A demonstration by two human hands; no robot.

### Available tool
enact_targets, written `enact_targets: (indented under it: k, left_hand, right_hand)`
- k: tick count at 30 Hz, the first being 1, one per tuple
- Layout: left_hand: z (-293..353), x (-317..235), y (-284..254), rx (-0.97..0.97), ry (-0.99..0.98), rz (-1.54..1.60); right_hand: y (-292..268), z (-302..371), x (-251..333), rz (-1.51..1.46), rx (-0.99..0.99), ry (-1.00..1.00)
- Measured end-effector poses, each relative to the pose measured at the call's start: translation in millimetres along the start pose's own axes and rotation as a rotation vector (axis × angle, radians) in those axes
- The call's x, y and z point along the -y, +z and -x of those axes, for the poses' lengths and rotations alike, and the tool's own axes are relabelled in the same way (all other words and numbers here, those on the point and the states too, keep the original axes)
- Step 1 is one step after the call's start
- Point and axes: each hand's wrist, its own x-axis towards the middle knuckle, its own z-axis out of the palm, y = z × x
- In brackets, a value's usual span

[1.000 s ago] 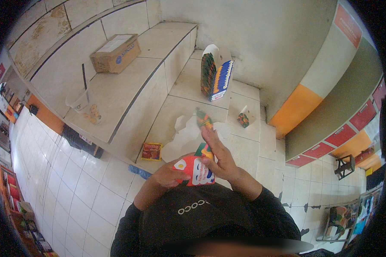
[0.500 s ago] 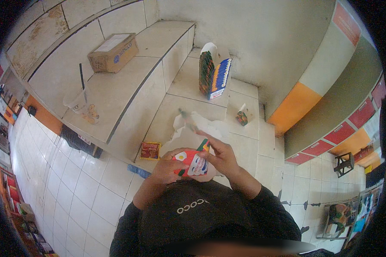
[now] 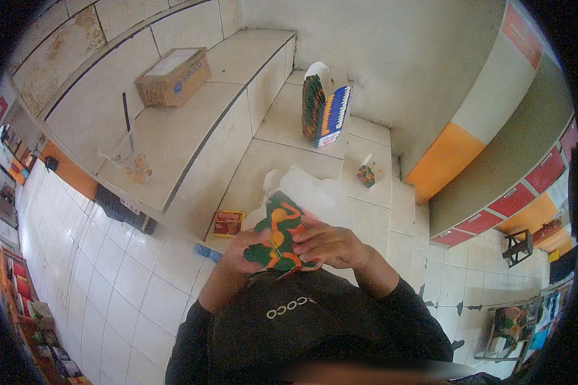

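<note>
Close in front of my body, both hands grip a small printed cardboard carton, with a green, orange and yellow patterned face (image 3: 277,224) turned upward. My left hand (image 3: 236,253) is closed on its left edge. My right hand (image 3: 332,246) has its fingers bent over the right side; the fingertips are partly hidden behind the card. Just beyond the hands lie loose white card blanks (image 3: 311,189), overlapping on the tiled ledge. A small folded carton (image 3: 366,174) with a similar pattern stands apart to the right.
Farther back stand nested patterned cartons (image 3: 327,115) in two rows. A red packet (image 3: 228,223) lies left of the blanks. On the raised tiled counter are a brown box (image 3: 173,80) and a clear cup (image 3: 121,154) with a black straw. A dark stool (image 3: 517,247) stands at right.
The carton has turned over: its red printed face was up before, and the patterned face is up now. My right hand has shifted its hold, with its fingers now curled over the carton's side.
</note>
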Motion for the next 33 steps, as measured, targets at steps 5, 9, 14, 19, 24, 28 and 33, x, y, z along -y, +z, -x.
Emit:
enact_targets:
  k: [5, 9, 14, 19, 24, 28, 33]
  left_hand:
    - [7, 4, 25, -0.269, 0.152, -1.21]
    - [5, 22, 6, -0.23, 0.434, -1.593]
    - [-5, 43, -10, -0.461, 0.333, -0.694]
    - [7, 23, 10, -0.159, 0.69, -1.569]
    - [8, 27, -14, -0.057, 0.881, -1.697]
    - [8, 35, -16, -0.109, 0.758, -1.452]
    - [6, 26, -2, -0.213, 0.545, -0.724]
  right_hand:
    - [-8, 9, -7, -0.034, -0.16, 0.23]
    - [0, 8, -8, -0.189, -0.264, 0.214]
    - [-3, -2, -6, -0.056, -0.251, 0.205]
    - [-12, -8, 5, 0.095, -0.151, 0.346]
    - [-9, -7, 2, -0.098, -0.301, 0.378]
    - [-6, 1, -6, -0.158, -0.297, 0.431]
    - [-12, -12, 15, 0.052, -0.208, 0.428]
